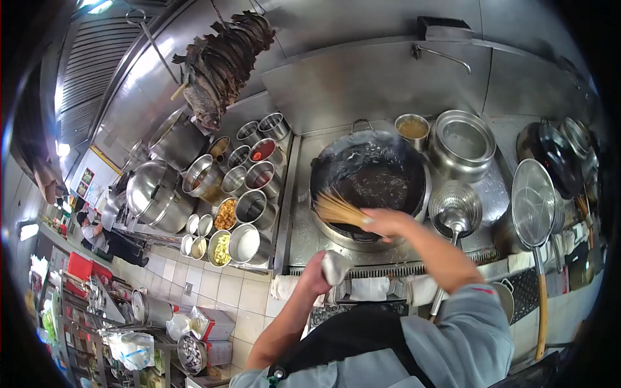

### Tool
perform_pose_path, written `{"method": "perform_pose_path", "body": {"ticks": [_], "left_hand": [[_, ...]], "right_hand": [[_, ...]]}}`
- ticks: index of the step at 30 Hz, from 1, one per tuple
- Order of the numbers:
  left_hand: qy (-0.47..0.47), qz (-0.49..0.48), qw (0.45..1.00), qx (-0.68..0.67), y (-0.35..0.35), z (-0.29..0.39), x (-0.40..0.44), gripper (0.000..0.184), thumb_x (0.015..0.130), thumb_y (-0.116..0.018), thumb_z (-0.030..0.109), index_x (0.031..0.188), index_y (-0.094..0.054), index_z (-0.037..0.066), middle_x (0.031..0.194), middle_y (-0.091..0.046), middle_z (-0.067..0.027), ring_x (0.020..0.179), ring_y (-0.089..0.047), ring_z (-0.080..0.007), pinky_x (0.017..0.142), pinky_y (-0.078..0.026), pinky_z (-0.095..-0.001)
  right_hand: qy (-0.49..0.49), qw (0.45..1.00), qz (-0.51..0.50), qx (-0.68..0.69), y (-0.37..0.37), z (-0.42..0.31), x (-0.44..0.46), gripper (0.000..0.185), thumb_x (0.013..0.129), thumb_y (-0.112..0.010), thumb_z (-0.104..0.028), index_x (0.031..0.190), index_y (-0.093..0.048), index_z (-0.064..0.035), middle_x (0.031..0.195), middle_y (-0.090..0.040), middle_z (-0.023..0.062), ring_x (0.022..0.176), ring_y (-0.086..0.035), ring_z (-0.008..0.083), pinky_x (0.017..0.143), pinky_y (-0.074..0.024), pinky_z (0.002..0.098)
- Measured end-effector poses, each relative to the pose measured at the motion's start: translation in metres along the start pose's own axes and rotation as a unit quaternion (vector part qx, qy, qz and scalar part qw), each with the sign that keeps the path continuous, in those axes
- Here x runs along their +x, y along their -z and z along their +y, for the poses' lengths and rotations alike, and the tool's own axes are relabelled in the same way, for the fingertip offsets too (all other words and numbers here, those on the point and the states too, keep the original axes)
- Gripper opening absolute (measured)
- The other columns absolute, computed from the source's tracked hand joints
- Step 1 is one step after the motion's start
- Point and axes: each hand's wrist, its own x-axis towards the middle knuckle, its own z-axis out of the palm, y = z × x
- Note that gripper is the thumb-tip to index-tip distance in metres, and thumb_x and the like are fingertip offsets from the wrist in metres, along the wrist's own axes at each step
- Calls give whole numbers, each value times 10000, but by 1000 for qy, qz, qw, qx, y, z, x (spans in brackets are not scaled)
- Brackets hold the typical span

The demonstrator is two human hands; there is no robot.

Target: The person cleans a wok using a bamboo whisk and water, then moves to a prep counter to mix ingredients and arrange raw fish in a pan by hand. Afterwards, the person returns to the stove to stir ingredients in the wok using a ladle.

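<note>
The right hand [384, 224] gripped a brush [339, 211] in the wok [409, 156]'s near left part. The left hand [314, 275], nearer and further left, clutched a cloth [336, 268]. A strainer [460, 193] sat right of the wok, a pot [460, 169] beyond.

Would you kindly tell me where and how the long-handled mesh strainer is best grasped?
Probably by the wooden handle of the mesh strainer, coming from the near side, since it is long, slim and uncovered, its end pointing that way.

Steel stovetop [495, 210] beneath wok [323, 169] and two pots [458, 169].
</note>
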Motion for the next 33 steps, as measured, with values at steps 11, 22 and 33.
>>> {"method": "perform_pose_path", "body": {"ticks": [11, 22, 33], "left_hand": [[32, 105, 994, 27, -76, -37, 106, 431, 1037, -609, 349, 1348, -470, 86, 1253, -582, -189, 1097, -635, -419, 888, -574, -610], [-123, 37, 991, -20, -59, -56, 73, 180, 921, -538, 109, 1084, -580, 46, 969, -656, -129, 801, -666, -336, 701, -589, -519], [6, 6, 993, -114, -41, -7, 5, 156, 875, -604, 194, 987, -526, 118, 911, -583, -104, 768, -622, -317, 574, -514, -394]], "right_hand": [[11, 837, 532, -125, 185, 75, -135, 695, 980, -657, -362, 1608, -383, -243, 855, -715, 82, 717, -704, 216, 566, -564, 340], [32, 828, 414, 377, 44, 102, -217, 613, 1046, -592, -290, 1615, -376, -213, 771, -650, 64, 463, -560, 114, 336, -361, 241], [-8, 842, 446, 303, -3, 50, -252, 619, 1043, -598, -322, 1613, -380, -216, 747, -642, 47, 459, -557, 113, 341, -369, 244]]}}
